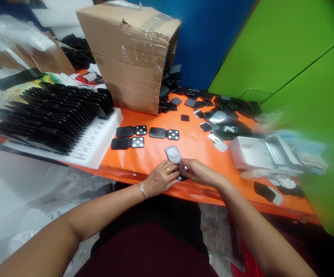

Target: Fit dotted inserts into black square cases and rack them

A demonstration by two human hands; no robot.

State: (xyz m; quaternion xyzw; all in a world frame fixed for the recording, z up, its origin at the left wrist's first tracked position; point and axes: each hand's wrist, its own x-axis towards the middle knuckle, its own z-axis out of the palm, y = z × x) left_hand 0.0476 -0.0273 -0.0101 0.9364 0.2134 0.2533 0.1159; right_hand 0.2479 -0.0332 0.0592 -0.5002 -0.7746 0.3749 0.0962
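Note:
A dark hinged two-panel device (173, 154) lies on the orange table cover near its front edge, its panel with a round pad pointing away from me. My left hand (161, 177) rests over the near panel, fingers stretched out and pressing on it. My right hand (194, 171) is closed at the same panel, its fingers bent in a pinch; what they hold is too small to make out. Further back, a similar device (157, 132) lies unfolded, with white dots on its small panel. Two more, an upper one (125, 131) and a lower one (120, 143), lie to its left.
Black plates (65, 111) stand in rows in a white foam tray (109, 142) at left. A cardboard box (132, 57) stands behind, dark square pieces (190, 102) spilling beside it. An open white box (247, 154) and loose black pieces (264, 191) are at right.

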